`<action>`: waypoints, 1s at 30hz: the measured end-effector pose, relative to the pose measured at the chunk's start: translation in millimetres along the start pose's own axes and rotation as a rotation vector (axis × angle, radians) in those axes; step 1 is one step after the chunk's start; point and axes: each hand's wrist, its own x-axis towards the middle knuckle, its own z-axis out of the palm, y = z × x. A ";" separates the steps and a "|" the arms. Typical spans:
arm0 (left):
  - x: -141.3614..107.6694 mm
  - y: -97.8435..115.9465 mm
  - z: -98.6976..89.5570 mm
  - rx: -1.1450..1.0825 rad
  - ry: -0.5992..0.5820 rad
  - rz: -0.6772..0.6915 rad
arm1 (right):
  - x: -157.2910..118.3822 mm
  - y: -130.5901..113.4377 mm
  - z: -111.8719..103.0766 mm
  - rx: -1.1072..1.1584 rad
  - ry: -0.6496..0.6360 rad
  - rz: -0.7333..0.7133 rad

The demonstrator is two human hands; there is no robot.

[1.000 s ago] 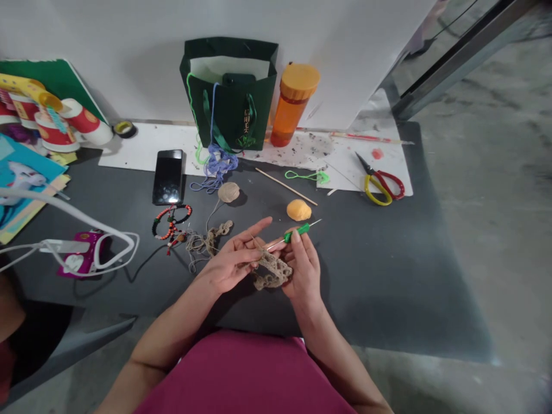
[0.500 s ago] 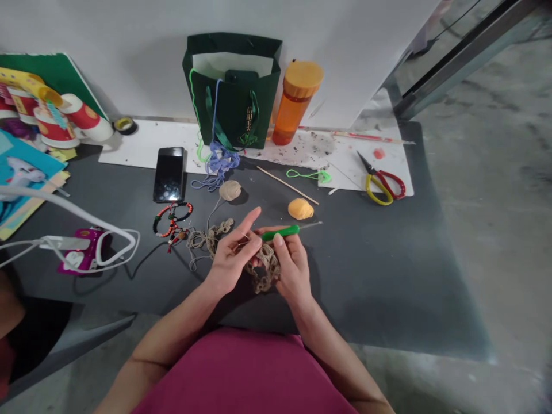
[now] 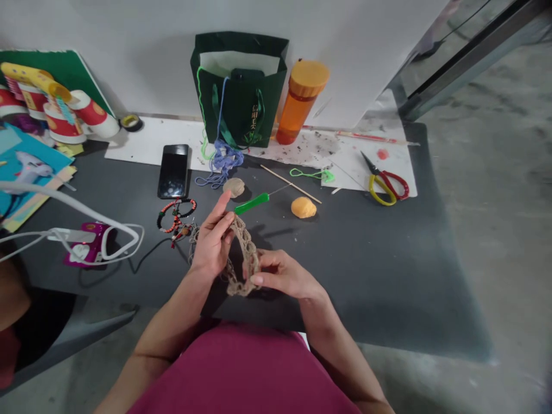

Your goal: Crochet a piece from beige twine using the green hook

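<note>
My left hand (image 3: 210, 241) is raised with its fingers curled around the upper part of a jute crochet piece (image 3: 244, 259). A green-handled crochet hook (image 3: 252, 203) sticks out from those fingers, its metal shaft pointing up and right. My right hand (image 3: 280, 273) grips the lower end of the piece, which forms a stretched loop. A ball of tan twine (image 3: 234, 187) lies just beyond my left fingertips. Part of the crochet is hidden behind my left hand.
A wooden stick (image 3: 291, 184), an orange lump (image 3: 303, 207) and a green cord (image 3: 313, 173) lie ahead. Beaded bracelets (image 3: 176, 215), a black phone (image 3: 173, 171), blue yarn (image 3: 219, 164) and yellow-red scissors (image 3: 383, 187) surround the work on a dark mat (image 3: 366, 287).
The hook has moved from between my hands up to the left hand's fingers. My right hand has shifted down and right to the piece's lower end, and the crochet is now pulled into a loop.
</note>
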 end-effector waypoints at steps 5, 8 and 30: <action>4.7 8.0 -2.3 -0.071 0.073 0.021 | -7.6 1.0 -6.8 0.316 0.061 -0.039; 7.3 15.2 -4.9 -0.107 0.077 0.022 | -12.3 0.7 -16.7 0.364 0.154 -0.048; 17.0 50.3 -16.5 -0.262 0.164 0.152 | -60.1 18.5 -102.8 -0.813 1.161 0.219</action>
